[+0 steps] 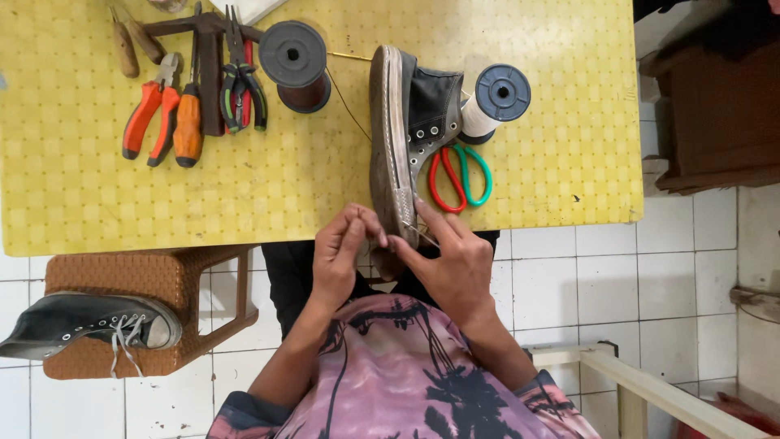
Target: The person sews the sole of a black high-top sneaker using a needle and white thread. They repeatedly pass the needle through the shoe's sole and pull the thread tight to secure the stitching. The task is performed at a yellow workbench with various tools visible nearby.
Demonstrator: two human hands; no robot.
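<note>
Right hand point(455, 264) is closed around the toe of the black canvas high-top shoe with worn rubber sole point(402, 138), fingers pressing a thin metal needle-like tool point(424, 236) at the sole edge. Left hand point(341, 252) is pinched shut, apparently on fine thread. The shoe lies on its side at the near edge of the yellow patterned table point(81, 195). Judgement: light, upper soft, sole stiff; best held at the sole. Red-and-green scissors point(460, 176) lie just right.

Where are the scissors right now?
The scissors, with one red and one green handle, lie on the yellow table just right of the black shoe, below the white thread spool.
</note>
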